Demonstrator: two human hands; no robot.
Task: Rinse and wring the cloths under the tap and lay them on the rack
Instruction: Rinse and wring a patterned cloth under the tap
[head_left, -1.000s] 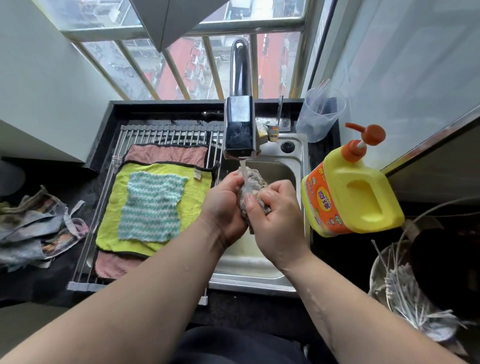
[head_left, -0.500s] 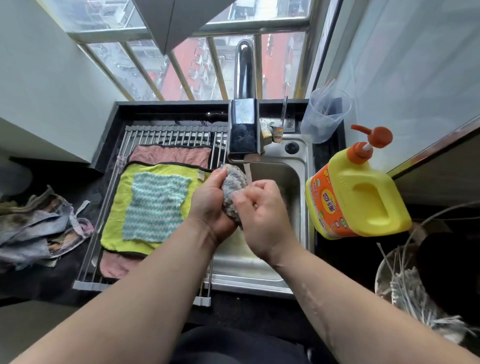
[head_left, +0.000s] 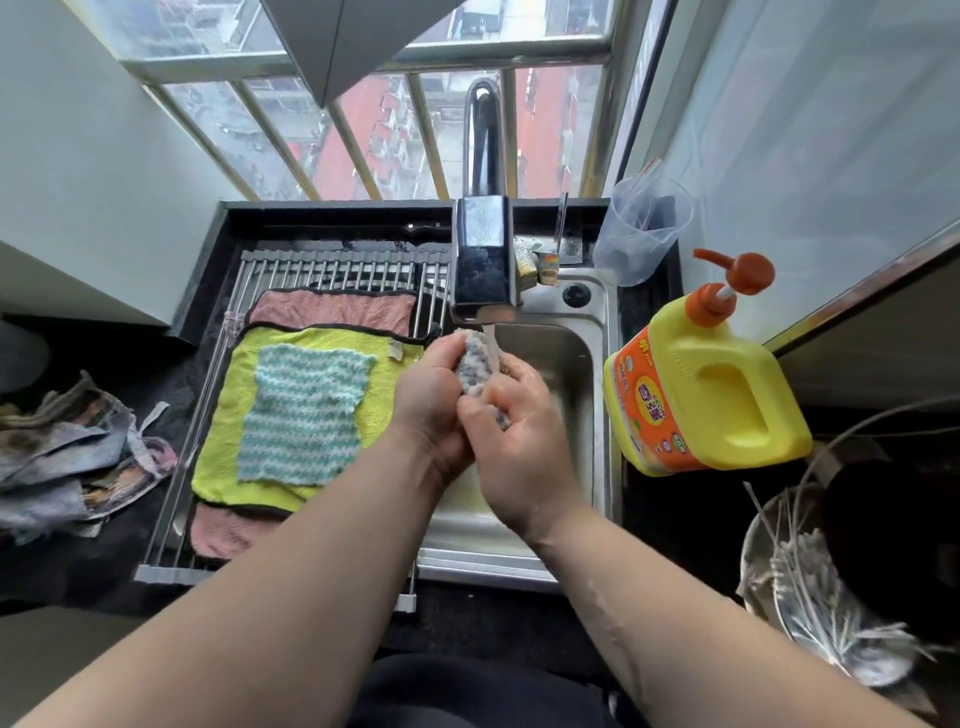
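Cloth (head_left: 475, 364) bunched just below tap (head_left: 483, 270), in the stream | left hand (head_left: 428, 400) and right hand (head_left: 522, 441) both clenched round it | soft, sodden, likely slippery; best gripped at both ends to wring | rack (head_left: 332, 267) left of tap

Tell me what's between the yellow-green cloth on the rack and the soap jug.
Head view: the sink, and over it the left hand and right hand gripping a grey cloth under the tap.
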